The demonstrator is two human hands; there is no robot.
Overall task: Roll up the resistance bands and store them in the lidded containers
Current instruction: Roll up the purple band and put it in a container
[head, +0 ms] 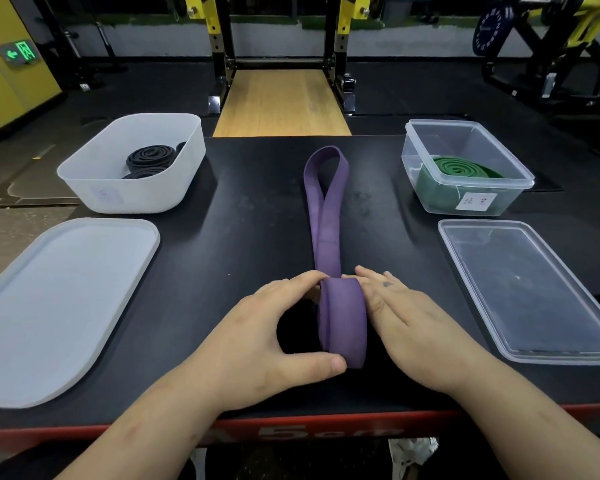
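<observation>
left grip (257, 327): curled in a C, thumb at the near end, index over the far end, pinching the band (343, 320) roll
right grip (406, 320): flat, fingers straight and together, pressed on the roll's right side
left arm (146, 431): bare, comes in from bottom left
right arm (534, 420): bare too, from bottom right
wrists: pretty much straight
</observation>
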